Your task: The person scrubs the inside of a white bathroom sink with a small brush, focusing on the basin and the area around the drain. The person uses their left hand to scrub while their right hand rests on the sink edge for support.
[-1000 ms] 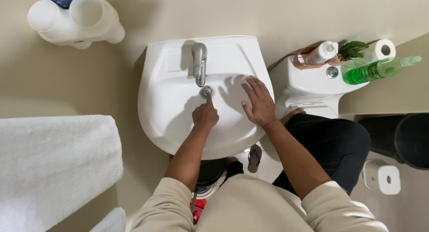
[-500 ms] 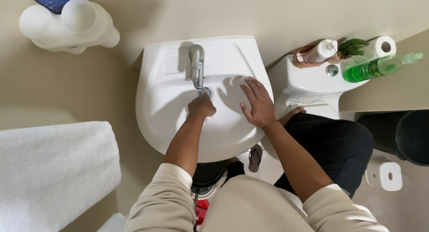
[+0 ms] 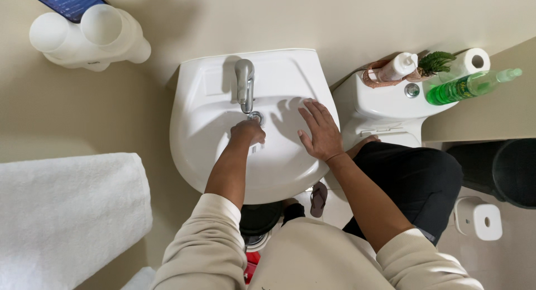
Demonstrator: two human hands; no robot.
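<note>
My left hand (image 3: 247, 132) is curled into a loose fist down in the white sink (image 3: 206, 128), right at the drain under the spout of the chrome tap (image 3: 244, 84); I cannot tell whether anything is in that fist. My right hand (image 3: 319, 132) lies flat and open, fingers spread, on the sink's right inner slope, gripping nothing. Just right of the sink stands the white toilet cistern (image 3: 385, 108), carrying a white pump bottle (image 3: 395, 67), a small green plant (image 3: 436, 61), a paper roll (image 3: 474, 60) and a green bottle (image 3: 466, 86). A white towel (image 3: 67, 217) lies near left.
</note>
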